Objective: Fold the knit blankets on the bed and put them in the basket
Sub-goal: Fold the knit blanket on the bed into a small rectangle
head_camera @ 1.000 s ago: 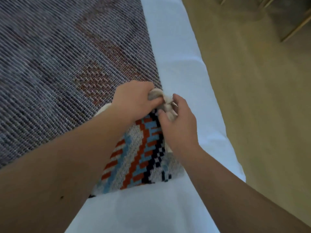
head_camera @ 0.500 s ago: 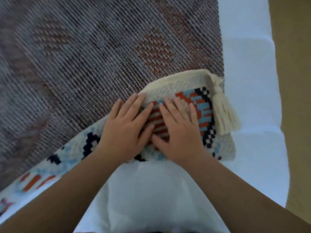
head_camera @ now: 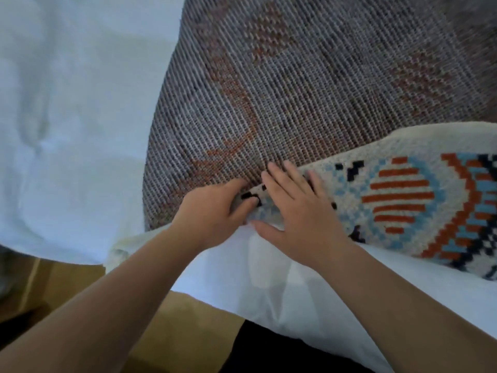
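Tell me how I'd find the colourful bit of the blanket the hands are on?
Start at the white bed sheet and the big grey-brown knit blanket spread over it. Along its near edge lies the folded-over strip, where the right hand presses flat and the left hand pinches the end. Only this strip is cream with bright orange, light blue and black blocks; the rest looks dull and faded.

The blanket (head_camera: 309,84) is coarse knit cloth, matt and ribbed, its greyish reverse side up, with rust patterns showing dimly through. Its folded-over edge, at the blanket's near side, shows a chunkier cream face with orange, blue and black stitches. Beneath the blanket, the bedsheet (head_camera: 67,117) is smooth, thin white cloth, softly creased. Beside the bedsheet's near edge, the floor (head_camera: 174,332) looks like smooth, matt wood.
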`<state>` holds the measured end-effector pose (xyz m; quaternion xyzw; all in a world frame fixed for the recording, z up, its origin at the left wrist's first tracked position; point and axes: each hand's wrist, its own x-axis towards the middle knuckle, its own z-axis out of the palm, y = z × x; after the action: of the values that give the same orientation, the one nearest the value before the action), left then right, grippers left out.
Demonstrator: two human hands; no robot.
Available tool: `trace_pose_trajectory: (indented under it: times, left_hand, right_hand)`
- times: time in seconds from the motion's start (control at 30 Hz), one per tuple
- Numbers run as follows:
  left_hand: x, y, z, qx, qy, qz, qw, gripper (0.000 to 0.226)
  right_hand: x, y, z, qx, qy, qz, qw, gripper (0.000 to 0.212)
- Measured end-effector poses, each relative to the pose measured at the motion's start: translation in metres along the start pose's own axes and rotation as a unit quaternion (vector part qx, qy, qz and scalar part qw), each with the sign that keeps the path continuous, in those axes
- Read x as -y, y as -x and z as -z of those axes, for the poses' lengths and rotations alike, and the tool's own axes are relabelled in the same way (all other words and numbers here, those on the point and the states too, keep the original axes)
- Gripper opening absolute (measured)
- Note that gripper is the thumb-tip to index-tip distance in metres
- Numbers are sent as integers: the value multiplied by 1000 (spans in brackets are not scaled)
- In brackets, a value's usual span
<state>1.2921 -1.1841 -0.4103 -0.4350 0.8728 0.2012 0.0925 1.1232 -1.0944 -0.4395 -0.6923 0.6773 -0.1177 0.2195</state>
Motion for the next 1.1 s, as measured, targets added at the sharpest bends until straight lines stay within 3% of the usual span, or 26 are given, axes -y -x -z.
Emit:
trace_pose_trajectory:
  times: [0.17, 0.3, 0.43, 0.53, 0.67, 0.73, 0.83, 0.87, 0.93, 1.0, 1.1]
  left_hand:
    - [36, 31, 3, -1, 47, 70, 996, 59]
    - [63, 41, 5, 51, 52, 128, 989, 51]
    - [92, 50, -1, 104, 49, 142, 983, 48]
    - [113, 51, 0, 122, 58, 95, 986, 46]
    - [149, 28, 35, 58, 10, 28, 998, 45]
    - [164, 8, 61, -1, -36, -36, 999, 43]
    - [177, -29, 95, -105, -74, -162, 978, 38]
    - [180, -44, 103, -119, -80, -193, 971, 37]
    - [184, -73, 119, -134, -100, -237, 957, 36]
    - [183, -101, 134, -154, -114, -253, 948, 36]
    - [179, -146, 148, -183, -132, -231, 946, 36]
  right_hand:
    - [37, -17, -7, 24, -8, 57, 998, 78]
    - [61, -31, -13, 36, -11, 74, 997, 78]
    - [81, -48, -20, 101, -21, 71, 992, 82]
    - [98, -62, -32, 147, -4, 74, 986, 89]
    - [124, -89, -39, 151, -65, -21, 986, 72]
    - [131, -108, -24, 198, -168, -105, 960, 53]
    - [130, -145, 6, 216, -313, -178, 908, 41]
    - [127, -158, 16, 198, -328, -189, 904, 37]
    - [121, -184, 35, 106, -281, -195, 934, 29]
    - [113, -210, 53, -35, -154, -176, 972, 20]
    - [93, -248, 71, -191, 11, -131, 973, 14]
